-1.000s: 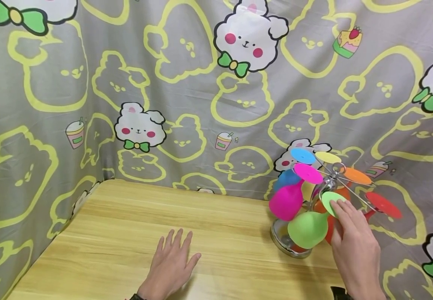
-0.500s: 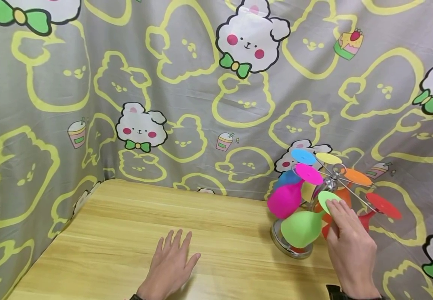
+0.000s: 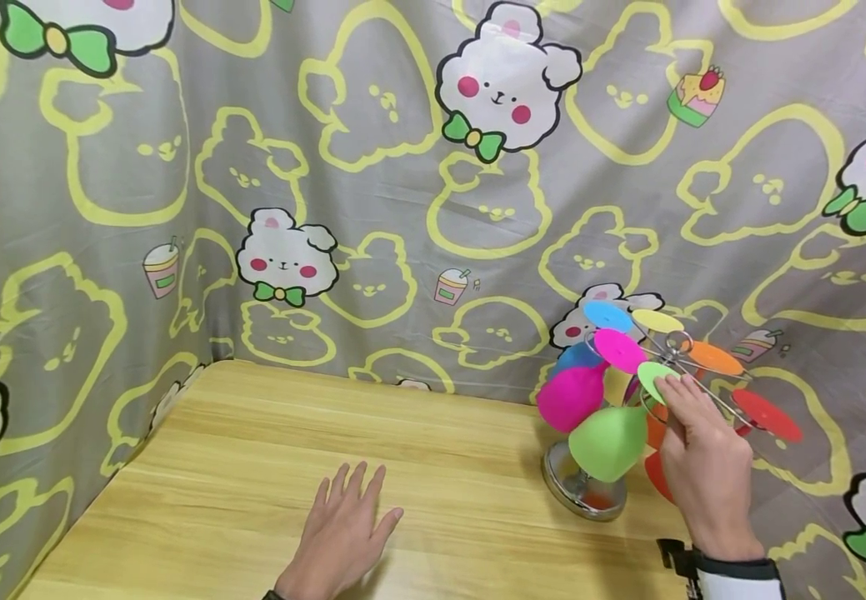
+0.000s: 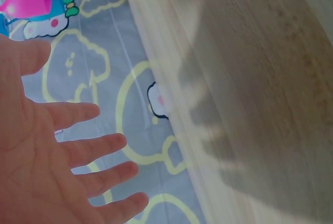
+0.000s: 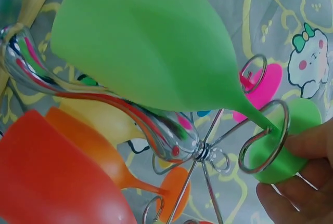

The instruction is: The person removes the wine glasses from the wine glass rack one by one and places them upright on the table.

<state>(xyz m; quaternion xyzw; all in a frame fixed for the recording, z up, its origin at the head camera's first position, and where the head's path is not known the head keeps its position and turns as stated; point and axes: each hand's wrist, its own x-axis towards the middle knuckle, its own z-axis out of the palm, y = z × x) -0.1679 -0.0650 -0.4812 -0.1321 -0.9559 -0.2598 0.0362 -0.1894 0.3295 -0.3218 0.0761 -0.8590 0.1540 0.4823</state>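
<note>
My right hand (image 3: pixel 706 471) pinches the round foot of a green plastic goblet (image 3: pixel 608 443), which hangs bowl-down at the near side of a chrome stemware rack (image 3: pixel 584 500). In the right wrist view, the goblet's stem passes within a curled wire hook (image 5: pixel 285 130), and the fingers (image 5: pixel 312 146) hold the foot beyond it. Several more goblets hang by their feet around the rack, among them a magenta goblet (image 3: pixel 571 398), a blue one (image 3: pixel 578 357) and a red one (image 5: pixel 57 177). My left hand (image 3: pixel 338 533) is palm down over the table, fingers spread, holding nothing.
The wooden table (image 3: pixel 252 450) ends at a grey patterned curtain (image 3: pixel 372 208) along the back and sides. An orange goblet (image 5: pixel 93 146) hangs close to the red one, and the rack's wire arms spread outward from its top.
My right hand has moved the green goblet slightly left, then up and inward against the rack. The left hand has stayed in place. The head view has shifted a little.
</note>
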